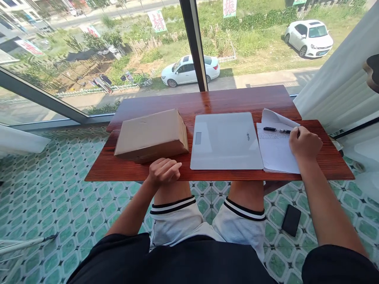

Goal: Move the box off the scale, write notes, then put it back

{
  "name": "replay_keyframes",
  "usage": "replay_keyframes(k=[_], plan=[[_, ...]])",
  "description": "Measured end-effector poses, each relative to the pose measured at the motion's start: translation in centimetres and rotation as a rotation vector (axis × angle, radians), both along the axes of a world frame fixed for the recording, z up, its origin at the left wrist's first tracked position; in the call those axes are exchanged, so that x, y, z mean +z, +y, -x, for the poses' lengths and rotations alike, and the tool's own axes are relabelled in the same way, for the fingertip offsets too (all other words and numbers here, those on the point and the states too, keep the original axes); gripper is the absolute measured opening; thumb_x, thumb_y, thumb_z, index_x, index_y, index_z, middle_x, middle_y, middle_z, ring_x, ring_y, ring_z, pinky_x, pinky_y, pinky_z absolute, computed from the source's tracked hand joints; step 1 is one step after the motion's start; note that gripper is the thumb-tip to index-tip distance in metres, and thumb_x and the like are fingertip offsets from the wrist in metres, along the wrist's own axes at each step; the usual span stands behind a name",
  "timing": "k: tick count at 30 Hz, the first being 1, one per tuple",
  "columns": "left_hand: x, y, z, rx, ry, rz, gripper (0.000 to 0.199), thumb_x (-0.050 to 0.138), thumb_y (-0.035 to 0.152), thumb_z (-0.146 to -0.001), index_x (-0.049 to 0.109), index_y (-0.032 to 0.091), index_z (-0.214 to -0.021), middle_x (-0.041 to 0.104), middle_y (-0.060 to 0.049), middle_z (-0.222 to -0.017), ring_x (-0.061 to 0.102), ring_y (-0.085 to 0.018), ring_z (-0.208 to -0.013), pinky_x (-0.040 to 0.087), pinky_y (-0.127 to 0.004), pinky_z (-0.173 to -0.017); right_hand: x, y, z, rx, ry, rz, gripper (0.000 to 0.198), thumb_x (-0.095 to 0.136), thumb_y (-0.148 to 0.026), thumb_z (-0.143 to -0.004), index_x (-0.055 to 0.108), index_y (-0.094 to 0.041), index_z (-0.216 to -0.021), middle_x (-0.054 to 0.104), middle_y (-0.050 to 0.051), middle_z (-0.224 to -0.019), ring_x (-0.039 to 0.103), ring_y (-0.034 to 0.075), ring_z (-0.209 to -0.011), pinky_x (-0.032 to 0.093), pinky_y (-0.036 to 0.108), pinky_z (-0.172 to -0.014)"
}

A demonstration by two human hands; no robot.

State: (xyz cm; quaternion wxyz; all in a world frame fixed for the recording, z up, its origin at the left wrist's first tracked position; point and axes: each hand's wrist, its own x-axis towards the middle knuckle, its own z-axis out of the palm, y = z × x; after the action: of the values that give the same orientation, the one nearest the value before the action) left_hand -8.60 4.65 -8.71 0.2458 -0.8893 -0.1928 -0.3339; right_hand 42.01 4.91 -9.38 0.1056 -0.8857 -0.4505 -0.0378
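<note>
My left hand [165,170] rests at the table's front edge just below a closed cardboard box [149,130]. Its fingers are curled together, with nothing seen in them. A flat white digital scale [225,142] lies in the middle, its small grey display to the left and dark marks at its right side. To the right are stacked sheets of paper [278,154], the top one with lines of writing and a curled upper corner. Over their right edge, my right hand [306,144] is closed on one end of a black pen [276,129], which points left across the paper.
The dark red wooden table [207,100] stands against large windows. A black phone [291,220] lies on the green tiled floor at right. White curtains [337,75] hang on the right, and a white metal frame [26,244] is at lower left.
</note>
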Motion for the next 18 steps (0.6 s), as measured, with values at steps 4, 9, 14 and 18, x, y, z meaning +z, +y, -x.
replay_keyframes(k=[4,9,14,18], plan=[[-0.6,-0.1,0.0,0.069,-0.012,0.114,0.014,0.049,0.012,-0.081,0.053,0.022,-0.071,0.055,0.005,-0.054,0.047,-0.010,-0.049,0.035,-0.026,-0.054,-0.3,0.0,-0.1,-0.012,-0.017,-0.022,0.053,0.032,-0.040,-0.099,0.073,-0.012,-0.116,0.069,0.023,-0.098,0.039,0.018,-0.066,0.016,0.034,-0.067],[-1.0,0.2,-0.9,0.141,0.022,0.232,0.026,0.054,0.016,-0.087,0.049,0.020,-0.061,0.052,0.005,-0.052,0.045,-0.009,-0.051,0.033,-0.026,-0.055,-0.4,0.0,0.0,-0.021,-0.060,-0.025,0.055,0.031,-0.041,-0.098,0.074,-0.011,-0.115,0.070,0.025,-0.097,0.051,0.024,-0.071,0.018,0.035,-0.066],[-1.1,0.2,-1.3,0.157,0.035,0.306,0.031,0.055,0.020,-0.091,0.050,0.019,-0.061,0.054,0.004,-0.055,0.046,-0.009,-0.053,0.031,-0.028,-0.055,-0.1,-0.3,0.5,-0.014,-0.143,-0.015,0.058,0.028,-0.043,-0.098,0.075,-0.011,-0.112,0.070,0.025,-0.091,0.062,0.031,-0.076,0.022,0.037,-0.066],[-1.5,0.1,-1.3,0.152,0.039,0.332,0.031,0.055,0.023,-0.092,0.053,0.019,-0.062,0.056,0.003,-0.058,0.047,-0.009,-0.055,0.031,-0.029,-0.056,0.2,-0.4,0.9,0.009,-0.203,-0.009,0.057,0.030,-0.042,-0.098,0.076,-0.010,-0.110,0.070,0.026,-0.088,0.067,0.035,-0.082,0.026,0.039,-0.066]])
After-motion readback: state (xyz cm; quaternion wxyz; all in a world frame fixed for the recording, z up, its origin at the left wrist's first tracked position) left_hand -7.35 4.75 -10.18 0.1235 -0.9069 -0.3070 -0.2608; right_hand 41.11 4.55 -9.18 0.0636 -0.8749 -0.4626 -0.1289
